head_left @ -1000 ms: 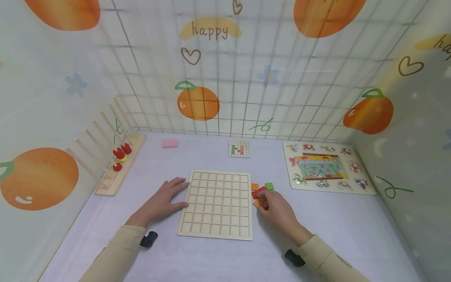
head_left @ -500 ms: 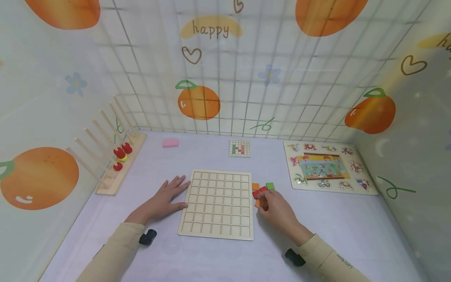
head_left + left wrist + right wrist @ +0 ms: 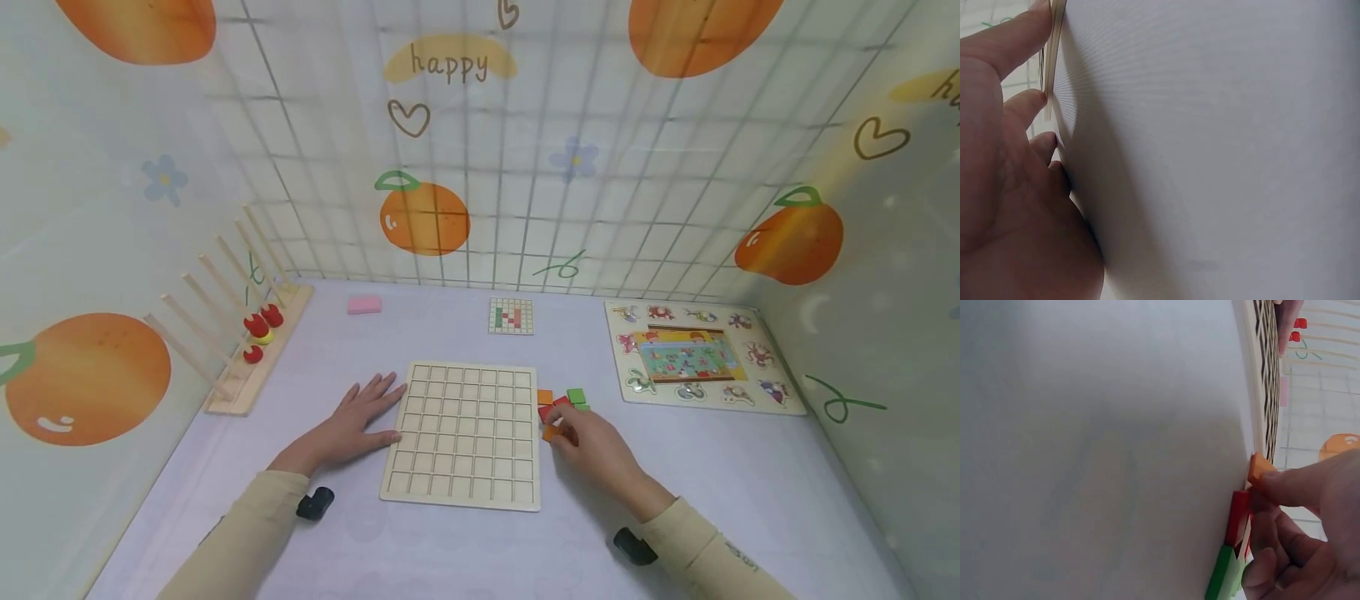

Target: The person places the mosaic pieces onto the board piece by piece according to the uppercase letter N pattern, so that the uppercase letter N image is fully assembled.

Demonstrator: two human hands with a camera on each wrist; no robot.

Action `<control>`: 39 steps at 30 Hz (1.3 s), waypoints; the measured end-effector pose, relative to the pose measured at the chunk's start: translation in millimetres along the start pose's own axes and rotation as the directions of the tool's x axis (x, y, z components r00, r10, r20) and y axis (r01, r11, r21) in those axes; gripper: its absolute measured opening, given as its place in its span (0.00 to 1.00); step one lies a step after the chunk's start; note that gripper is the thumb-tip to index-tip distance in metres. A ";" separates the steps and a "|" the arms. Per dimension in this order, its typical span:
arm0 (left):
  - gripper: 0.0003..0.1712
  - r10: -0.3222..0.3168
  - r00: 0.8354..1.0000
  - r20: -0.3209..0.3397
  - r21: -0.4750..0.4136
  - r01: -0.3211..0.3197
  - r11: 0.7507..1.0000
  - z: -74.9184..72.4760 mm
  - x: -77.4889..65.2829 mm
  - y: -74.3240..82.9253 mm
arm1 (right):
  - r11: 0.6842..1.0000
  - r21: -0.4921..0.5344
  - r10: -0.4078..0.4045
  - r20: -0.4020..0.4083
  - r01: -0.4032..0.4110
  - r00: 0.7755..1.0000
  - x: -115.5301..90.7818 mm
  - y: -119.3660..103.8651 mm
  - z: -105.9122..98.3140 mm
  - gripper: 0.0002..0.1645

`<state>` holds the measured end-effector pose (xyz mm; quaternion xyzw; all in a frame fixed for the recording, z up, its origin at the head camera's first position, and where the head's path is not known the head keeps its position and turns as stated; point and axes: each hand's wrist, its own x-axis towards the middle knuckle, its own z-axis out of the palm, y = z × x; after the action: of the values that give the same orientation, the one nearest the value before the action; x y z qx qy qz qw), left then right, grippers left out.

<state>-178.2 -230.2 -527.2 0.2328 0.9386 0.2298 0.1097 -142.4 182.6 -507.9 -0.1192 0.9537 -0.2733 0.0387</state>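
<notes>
Fingers of the right hand [image 3: 600, 450] have an orange square tile [image 3: 1256, 467] pinched, thumb on its face; I can't see the opposing fingertip clearly. Tile is low over the bench [image 3: 450, 550], just off the right edge of the pale wooden gridded board [image 3: 463, 442], and looks tilted. Can't tell from here if it touches that edge.

Left hand [image 3: 356, 425] holds nothing: fingers relaxed and spread, tips touching the board's left edge. Good brace position, light pressure is enough.

Clutter: a red square tile [image 3: 1238, 515] is just beside the pinch, a green square tile [image 3: 1221, 575] past it, under the curled spare fingers.

How I'd run it: firm the pinch across the tile's sides first, thin piece, likely to slip. Tuck the spare fingers so they don't drag neighbours. Lift straight up, clear the board's edge, level the tile, then travel.
</notes>
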 end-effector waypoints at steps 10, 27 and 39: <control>0.49 0.004 1.000 0.004 0.018 -0.004 1.000 2.6 2.0 -4.3 | 0.997 0.075 0.012 -0.014 -0.011 1.000 4.6 -1.4 -4.4 0.13; 0.48 0.007 1.000 -0.006 0.016 -0.007 1.000 -0.4 -1.2 1.3 | 0.977 0.214 0.012 -0.032 -0.005 0.999 32.6 -18.1 -2.4 0.09; 0.48 -0.001 1.000 0.009 0.020 0.000 1.000 -0.1 -1.8 1.1 | 0.970 0.242 -0.013 -0.014 0.016 1.000 50.3 -37.8 13.4 0.07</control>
<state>-176.2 -230.2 -526.5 0.2347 0.9404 0.2193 0.1117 -181.4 132.1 -499.7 -0.1187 0.9126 -0.3885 0.0450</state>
